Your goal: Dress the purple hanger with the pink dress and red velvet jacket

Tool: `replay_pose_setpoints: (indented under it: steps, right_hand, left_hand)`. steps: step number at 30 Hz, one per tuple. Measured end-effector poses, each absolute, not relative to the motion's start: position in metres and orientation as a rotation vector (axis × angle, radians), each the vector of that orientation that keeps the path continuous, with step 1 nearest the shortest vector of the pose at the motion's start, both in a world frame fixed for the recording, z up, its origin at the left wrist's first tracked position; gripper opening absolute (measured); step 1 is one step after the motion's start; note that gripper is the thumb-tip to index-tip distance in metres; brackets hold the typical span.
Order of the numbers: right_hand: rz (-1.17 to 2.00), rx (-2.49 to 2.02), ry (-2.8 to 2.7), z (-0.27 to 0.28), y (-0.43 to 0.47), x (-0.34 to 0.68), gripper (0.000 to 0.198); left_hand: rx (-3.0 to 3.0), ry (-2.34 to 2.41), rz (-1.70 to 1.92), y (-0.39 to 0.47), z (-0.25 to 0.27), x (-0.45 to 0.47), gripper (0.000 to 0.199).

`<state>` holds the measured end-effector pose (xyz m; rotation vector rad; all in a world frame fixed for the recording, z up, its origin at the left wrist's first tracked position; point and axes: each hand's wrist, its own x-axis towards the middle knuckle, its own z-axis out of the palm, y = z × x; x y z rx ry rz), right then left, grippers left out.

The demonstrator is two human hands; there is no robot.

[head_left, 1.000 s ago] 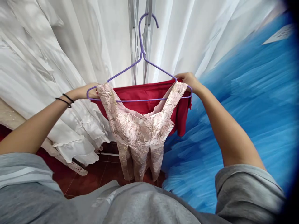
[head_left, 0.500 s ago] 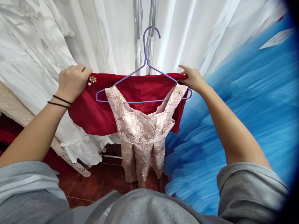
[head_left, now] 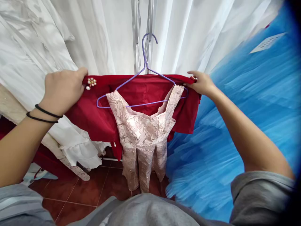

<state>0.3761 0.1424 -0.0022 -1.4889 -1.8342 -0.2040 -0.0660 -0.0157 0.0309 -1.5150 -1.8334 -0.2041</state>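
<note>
A dark red garment, like a shawl or short cape (head_left: pixel 94 116), is stretched out behind a purple hanger (head_left: pixel 145 51). My left hand (head_left: pixel 62 89) is closed on its upper left edge, beside a flower-shaped pearl brooch (head_left: pixel 92 82). On the other side my right hand (head_left: pixel 202 83) pinches the upper right edge, where a second ornament (head_left: pixel 193 78) partly shows. In front of the red cloth, a pale pink brocade dress (head_left: pixel 147 128) hangs by its wide straps from the hanger. The hanger's hook is at a silver metal rack (head_left: pixel 150 18).
White gowns (head_left: pixel 30 47) hang on the left, and a white curtain (head_left: pixel 188 31) covers the back. A big blue tulle dress (head_left: pixel 246 125) fills the right side, with a white paper (head_left: pixel 268 42) near its top. Below is a reddish tiled floor (head_left: pixel 89 185).
My hands have moved farther apart, pulling the red garment wider. Its right side now reaches past the hanger's end, and the ornament by my right hand has come into view.
</note>
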Motion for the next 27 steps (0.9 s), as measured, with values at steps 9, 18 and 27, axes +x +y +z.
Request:
replay_pose_setpoints:
  steps: [9,18,27]
  right_hand:
    - [-0.584,-1.617,-1.8,-0.043,0.048,0.313,0.05]
    - [-0.394,-1.567,-2.014,-0.016,0.032,0.281,0.047]
    - [-0.181,-1.365,-1.949,0.01,0.058,0.26,0.016]
  left_hand:
    - [-1.965,-2.065,-0.285,-0.048,-0.026,0.008,0.029]
    - [-2.175,-1.893,-0.901,0.021,-0.019,0.032,0.041]
    - [-2.066,-1.964,-0.735,0.036,0.013,0.017,0.025]
